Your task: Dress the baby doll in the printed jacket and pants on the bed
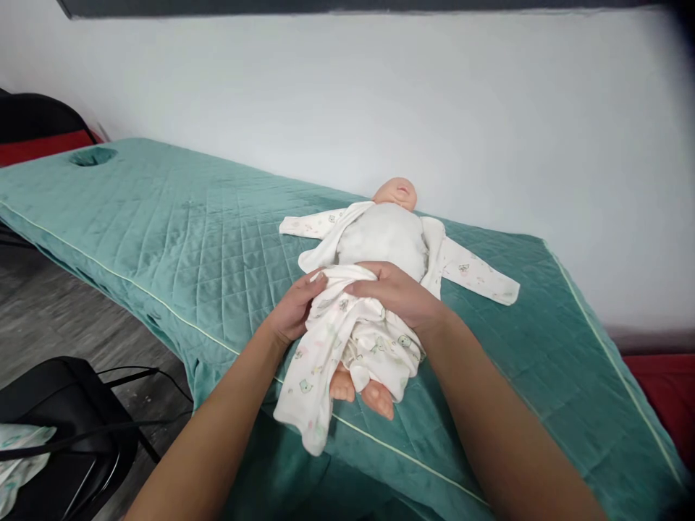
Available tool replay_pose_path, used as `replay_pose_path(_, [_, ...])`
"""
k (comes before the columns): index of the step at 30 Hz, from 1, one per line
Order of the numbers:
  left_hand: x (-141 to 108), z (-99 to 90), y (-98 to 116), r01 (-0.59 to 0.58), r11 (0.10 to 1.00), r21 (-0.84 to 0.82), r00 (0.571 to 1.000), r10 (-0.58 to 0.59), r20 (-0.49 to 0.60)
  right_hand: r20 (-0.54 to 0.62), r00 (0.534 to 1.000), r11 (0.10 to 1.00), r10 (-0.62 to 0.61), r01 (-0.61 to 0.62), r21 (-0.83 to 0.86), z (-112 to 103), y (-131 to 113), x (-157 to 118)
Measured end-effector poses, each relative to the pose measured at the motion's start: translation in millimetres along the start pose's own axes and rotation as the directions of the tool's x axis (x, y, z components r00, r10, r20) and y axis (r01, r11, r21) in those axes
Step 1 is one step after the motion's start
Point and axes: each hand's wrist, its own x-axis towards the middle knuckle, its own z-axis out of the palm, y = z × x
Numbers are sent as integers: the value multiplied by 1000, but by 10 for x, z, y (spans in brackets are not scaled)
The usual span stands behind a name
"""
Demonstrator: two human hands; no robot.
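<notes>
**White printed trousers [320,354] held in both hands at front edge of bench [233,239]**

Trousers lie over the legs of a doll [383,235], near the middle of the bench's front edge. Left grip [296,307] has the upper band at its left side, pinched between thumb and fingers. Right grip [399,293] pinches the same band further right, thumb on top, just below the doll's belly. Cloth is bunched between the two; grips near each other. Hidden fingertips: can't tell exact placement.

Below the grips, one trouser leg hangs flat and long over the front edge; the other is rumpled to the right. Doll's feet [342,386] poke out below the cloth, side by side.

Materials: trousers are soft, thin knit, small green and pink-ish prints. Doll has smooth plastic head and feet, puffy white fabric torso. It lies on its back, head toward the back edge by the wall [326,94]. A matching top [481,279] is spread open around it, both sleeves flat and stretched out sideways.

Bench cover is green, velvety, diamond-quilted, with pale piping [413,461] along the edges. Round hole [93,156] near its far left end. Black chair [65,420] off the front edge, lower left.
</notes>
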Motion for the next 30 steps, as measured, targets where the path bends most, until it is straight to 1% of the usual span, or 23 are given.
replay_pose_path(2, [-9, -5, 11, 12, 999, 46, 997, -15, 80, -57, 998, 986, 33, -24, 165, -11, 35, 13])
replay_pose_path(3, [-12, -6, 21, 30, 997, 69, 992, -38, 120, -70, 997, 976, 41, -25, 214, -15, 45, 20])
replay_pose_path(5, [-14, -4, 40, 85, 990, 109, 982, -102, 159, -82, 996, 968, 46, -24, 251, -18, 55, 35])
replay_pose_path(7, [-15, 1, 50, 135, 985, 110, 979, -150, 140, -77, 996, 971, 48, -29, 236, -9, 57, 42])
replay_pose_path(9, [-18, 1, 47, 135, 989, 63, 985, -141, 98, -77, 996, 983, 36, -22, 180, 10, 50, 38])
replay_pose_path(11, [-26, -4, 39, 94, 996, 5, 994, -94, 61, -77, 997, 997, -3, 8, 76, 34, 29, 22])
replay_pose_path(12, [-31, -8, 36, 70, 997, -16, 996, -69, 48, -58, 998, 999, -30, 31, 10, 46, 12, 11])
replay_pose_path(13, [-36, -11, 35, 53, 998, -31, 998, -52, 37, -22, 998, 997, -58, 57, -57, 57, -10, -1])
replay_pose_path(15, [-45, -14, 38, 42, 998, -48, 999, -41, 24, 96, 992, 980, -82, 98, -173, 76, -54, -23])
replay_pose_path(17, [-49, -10, 39, 38, 998, -58, 999, -39, -5, 206, 977, 962, -54, 107, -253, 86, -81, -41])
replay_pose_path(18, [-49, -5, 37, 38, 997, -61, 999, -39, -24, 227, 973, 956, -36, 99, -275, 88, -83, -46])
replay_pose_path(19, [-48, 0, 32, 37, 997, -62, 998, -40, -42, 222, 975, 956, -25, 89, -281, 88, -76, -48])
replay_pose_path(21, [-44, 12, 16, 43, 998, -50, 997, -46, -60, 161, 986, 970, -35, 73, -234, 82, -37, -42])
replay_pose_path(23, [-40, 20, 2, 41, 999, -20, 998, -42, -52, 73, 997, 992, -31, 39, -122, 67, 17, -25])
replay_pose_path(25, [-38, 18, 1, 19, 1000, 23, 999, -18, -26, 13, 1000, 1000, 10, -10, 15, 47, 67, 0])
replay_pose_path(28, [-38, -1, 28, 22, 996, 92, 999, -25, 40, -35, 998, 984, 54, -48, 173, 27, 111, 33])
replay_pose_path(30, [-39, -14, 47, 64, 989, 132, 994, -74, 76, -49, 998, 977, 50, -39, 209, 32, 122, 45])
